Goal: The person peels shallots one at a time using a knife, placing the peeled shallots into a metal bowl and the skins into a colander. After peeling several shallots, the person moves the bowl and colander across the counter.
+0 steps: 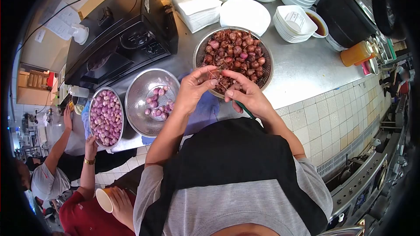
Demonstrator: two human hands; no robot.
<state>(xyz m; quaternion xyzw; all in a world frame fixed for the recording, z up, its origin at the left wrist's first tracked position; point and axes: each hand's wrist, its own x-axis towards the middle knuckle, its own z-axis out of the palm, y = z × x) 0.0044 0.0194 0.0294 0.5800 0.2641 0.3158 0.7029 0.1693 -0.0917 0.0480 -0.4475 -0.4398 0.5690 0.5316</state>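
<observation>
1. the shallot point(215, 75) sits pinched between both hands, over the near rim of the colander point(271, 71). it is probably light and firm, with brittle, slippery skin, so it is best held by its ends.
2. the left hand point(194, 91) has its wrist bent inward, with thumb and fingertips closed on the shallot.
3. the right hand point(246, 97) curls shut around a green-handled knife point(245, 110), forefinger stretched towards the shallot.
4. further left, a steel bowl point(139, 105) holds a few peeled ones.
</observation>
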